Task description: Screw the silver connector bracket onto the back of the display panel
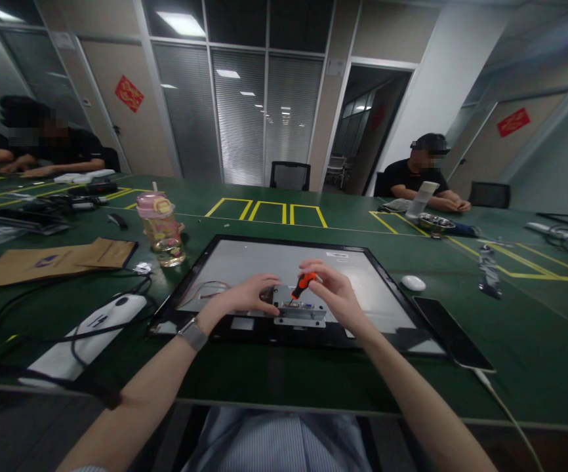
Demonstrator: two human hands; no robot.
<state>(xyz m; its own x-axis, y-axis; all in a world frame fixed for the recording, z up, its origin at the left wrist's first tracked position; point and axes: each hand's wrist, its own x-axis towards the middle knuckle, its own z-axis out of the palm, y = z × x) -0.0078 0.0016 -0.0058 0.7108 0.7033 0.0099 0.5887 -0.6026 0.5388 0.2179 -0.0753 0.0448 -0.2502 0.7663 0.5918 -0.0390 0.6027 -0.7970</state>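
Note:
A flat screen panel (244, 255) with a black frame and a pale grey back lies on the green table before me. At its near edge sits a metal bracket (304, 314) with connectors along it. My right hand (336, 292) grips an orange and black screwdriver (304, 284), tilted, its tip down at the bracket. My left hand (249, 294) is at the bracket's left end, thumb and index finger apart; whether it presses on the bracket I cannot tell. Thin wires (208, 286) lie on the panel left of that hand.
Left of the panel stand a pink-lidded bottle (161, 229), a white power strip (87, 337) with black cables, and a brown paper bag (52, 261). To the right lie a phone (454, 334) and a white case (413, 283). Other people (422, 174) sit across the table.

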